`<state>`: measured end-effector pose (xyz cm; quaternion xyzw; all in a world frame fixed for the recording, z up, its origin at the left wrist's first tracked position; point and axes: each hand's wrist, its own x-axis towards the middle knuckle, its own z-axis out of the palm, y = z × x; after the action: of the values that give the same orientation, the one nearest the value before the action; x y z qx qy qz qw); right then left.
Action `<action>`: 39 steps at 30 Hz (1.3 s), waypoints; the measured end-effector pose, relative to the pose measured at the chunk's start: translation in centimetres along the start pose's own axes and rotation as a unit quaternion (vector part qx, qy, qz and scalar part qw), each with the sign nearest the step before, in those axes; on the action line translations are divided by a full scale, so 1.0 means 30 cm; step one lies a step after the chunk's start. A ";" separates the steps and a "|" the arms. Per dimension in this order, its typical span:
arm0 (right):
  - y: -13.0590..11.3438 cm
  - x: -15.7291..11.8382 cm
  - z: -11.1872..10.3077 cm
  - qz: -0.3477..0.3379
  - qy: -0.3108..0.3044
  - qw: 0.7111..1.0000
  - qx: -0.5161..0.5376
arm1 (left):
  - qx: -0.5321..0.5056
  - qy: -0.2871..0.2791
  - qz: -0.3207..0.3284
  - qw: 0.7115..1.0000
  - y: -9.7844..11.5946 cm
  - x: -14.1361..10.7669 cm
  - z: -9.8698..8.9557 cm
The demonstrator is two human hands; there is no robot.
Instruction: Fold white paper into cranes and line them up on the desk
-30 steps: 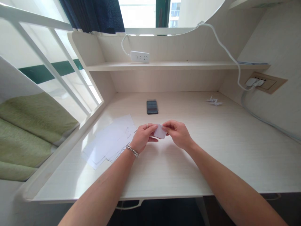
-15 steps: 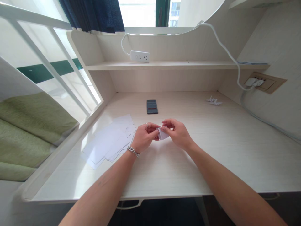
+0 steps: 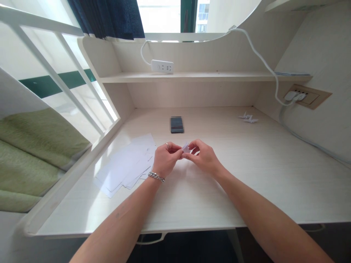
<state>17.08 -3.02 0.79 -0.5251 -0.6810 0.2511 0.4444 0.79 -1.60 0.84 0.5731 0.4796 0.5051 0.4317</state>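
Note:
A small folded piece of white paper [image 3: 185,148] is held up between my two hands, just above the desk. My left hand [image 3: 166,157], with a ring and a chain bracelet at the wrist, pinches its left side between thumb and fingers. From the right, my right hand [image 3: 203,156] has its thumb and curled fingers closed on the paper's other side. The fingers cover part of the folds. Left of my hands lies a spread of loose white paper sheets [image 3: 126,160]. Folded paper cranes [image 3: 249,118] stand at the back right of the desk.
A dark phone [image 3: 177,125] lies beyond my hands on the pale desk [image 3: 263,175]. On the shelf above is a white power strip [image 3: 162,66]. A white cable [image 3: 263,54] runs down to the wall socket [image 3: 309,96] at right. Bed rails stand at left.
The folded paper has been turned, so a smaller, upright part of it shows now. My right thumb has moved lower and left, and my left hand has shifted slightly left.

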 end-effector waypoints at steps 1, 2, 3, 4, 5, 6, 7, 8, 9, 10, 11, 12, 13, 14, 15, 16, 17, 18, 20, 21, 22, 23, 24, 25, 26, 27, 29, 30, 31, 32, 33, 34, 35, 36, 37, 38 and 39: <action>0.003 0.001 -0.001 -0.001 0.006 1.000 0.001 | -0.009 -0.001 0.002 1.000 -0.003 0.001 0.002; 0.005 0.002 -0.002 -0.003 0.014 1.000 0.001 | -0.018 0.000 0.004 1.000 -0.006 0.002 0.004; 0.006 0.003 -0.003 -0.006 0.022 1.000 -0.002 | -0.026 0.001 0.005 1.000 -0.009 0.003 0.005; 0.008 0.004 -0.003 -0.010 0.029 1.000 -0.005 | -0.030 0.002 0.006 1.000 -0.012 0.004 0.006; 0.008 0.004 -0.004 -0.014 0.035 0.999 -0.009 | -0.032 0.002 0.007 0.999 -0.014 0.005 0.006; 0.008 0.004 -0.004 -0.018 0.040 0.999 -0.013 | -0.030 0.001 0.008 1.000 -0.016 0.005 0.005; 0.007 0.004 -0.004 -0.020 0.044 0.999 -0.014 | -0.025 -0.001 0.010 1.000 -0.017 0.006 0.005; 0.006 0.004 -0.004 -0.021 0.047 0.999 -0.015 | -0.018 -0.004 0.012 1.000 -0.017 0.006 0.004; 0.005 0.004 -0.004 -0.020 0.050 0.998 -0.014 | -0.009 -0.007 0.014 1.000 -0.017 0.006 0.003; 0.004 0.003 -0.004 -0.019 0.052 0.998 -0.014 | 0.001 -0.013 0.013 1.000 -0.017 0.005 0.002; 0.004 0.003 -0.004 -0.019 0.052 0.998 -0.014 | 0.012 -0.022 0.012 1.000 -0.016 0.004 0.002; 0.004 0.002 -0.004 -0.021 0.050 0.998 -0.015 | 0.024 -0.034 0.011 0.999 -0.016 0.004 0.002; 0.004 0.001 -0.004 -0.025 0.046 0.998 -0.016 | 0.036 -0.046 0.010 0.998 -0.015 0.003 0.003; 0.006 0.001 -0.003 -0.029 0.042 0.999 -0.018 | 0.046 -0.057 0.009 0.997 -0.015 0.003 0.003; 0.008 0.000 -0.003 -0.035 0.038 0.998 -0.020 | 0.052 -0.064 0.009 0.997 -0.015 0.002 0.003; 0.010 0.000 -0.002 -0.040 0.037 0.998 -0.022 | 0.057 -0.067 0.008 0.996 -0.016 0.003 0.003; 0.012 -0.001 -0.001 -0.044 0.037 0.998 -0.025 | 0.058 -0.066 0.006 0.996 -0.016 0.003 0.003; 0.013 -0.001 -0.001 -0.048 0.038 0.998 -0.028 | 0.057 -0.064 0.003 0.996 -0.016 0.003 0.003; 0.015 -0.001 -0.001 -0.053 0.041 0.997 -0.034 | 0.052 -0.062 -0.005 0.997 -0.015 0.003 0.003; 0.016 0.000 -0.002 -0.054 0.044 0.997 -0.037 | 0.049 -0.065 -0.008 0.997 -0.014 0.003 0.004; 0.015 0.000 -0.002 -0.055 0.047 0.997 -0.041 | 0.045 -0.069 -0.011 0.997 -0.012 0.002 0.004; 0.015 0.000 -0.003 -0.054 0.050 0.996 -0.046 | 0.041 -0.074 -0.013 0.996 -0.009 0.000 0.005; 0.014 0.001 -0.004 -0.053 0.053 0.996 -0.050 | 0.038 -0.079 -0.015 0.996 -0.006 -0.001 0.006; 0.013 0.001 -0.005 -0.052 0.056 0.996 -0.054 | 0.035 -0.084 -0.018 0.996 -0.003 -0.003 0.007; 0.011 0.000 -0.005 -0.052 0.057 0.995 -0.056 | 0.033 -0.089 -0.020 0.995 -0.001 -0.005 0.008; 0.010 0.000 -0.005 -0.052 0.057 0.995 -0.057 | 0.031 -0.092 -0.022 0.995 0.001 -0.005 0.009; 0.006 -0.002 -0.004 -0.053 0.056 0.995 -0.057 | 0.026 -0.094 -0.027 0.995 0.001 -0.005 0.010; 0.004 -0.003 -0.003 -0.053 0.054 0.996 -0.056 | 0.023 -0.093 -0.029 0.995 -0.001 -0.004 0.010; 0.002 -0.003 -0.003 -0.053 0.052 0.996 -0.055 | 0.019 -0.089 -0.032 0.995 -0.003 -0.002 0.011; 0.000 -0.004 -0.002 -0.053 0.051 0.996 -0.055 | 0.016 -0.083 -0.035 0.996 -0.007 0.000 0.011; -0.001 -0.004 -0.002 -0.054 0.049 0.996 -0.055 | 0.016 -0.077 -0.039 0.996 -0.010 0.002 0.011; -0.001 -0.004 -0.002 -0.055 0.048 0.996 -0.055 | 0.019 -0.071 -0.043 0.996 -0.012 0.003 0.012; -0.002 -0.004 -0.003 -0.055 0.047 0.996 -0.056 | 0.023 -0.067 -0.047 0.996 -0.014 0.005 0.012; -0.001 -0.003 -0.004 -0.055 0.047 0.996 -0.058 | 0.026 -0.064 -0.052 0.996 -0.014 0.005 0.012; -0.001 -0.003 -0.004 -0.054 0.047 0.996 -0.060 | 0.025 -0.062 -0.055 0.996 -0.013 0.005 0.012; -0.001 -0.002 -0.005 -0.053 0.048 0.995 -0.063 | 0.017 -0.062 -0.057 0.996 -0.010 0.004 0.012; -0.001 -0.002 -0.005 -0.053 0.049 0.995 -0.067 | 0.003 -0.063 -0.060 0.996 -0.006 0.003 0.011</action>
<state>17.21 -3.10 0.87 -0.5283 -0.7007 0.1555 0.4537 1.11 -1.48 0.63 0.5752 0.4863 0.4402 0.4888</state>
